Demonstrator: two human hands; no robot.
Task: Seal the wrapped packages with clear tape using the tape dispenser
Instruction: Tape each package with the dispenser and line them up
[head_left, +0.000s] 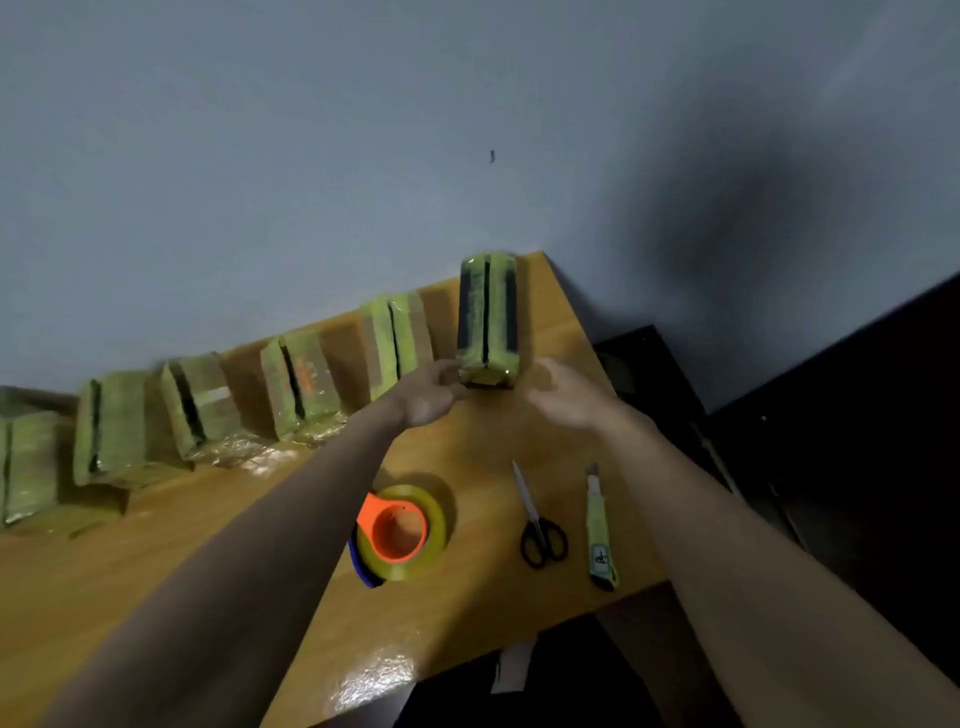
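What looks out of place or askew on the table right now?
Nothing is spilled or visibly damaged. The yellow-green wrapped packages stand unevenly along the wall, leaning at different angles. The clear tape roll on its orange dispenser lies flat, unused, while the left hand touches the rightmost package.
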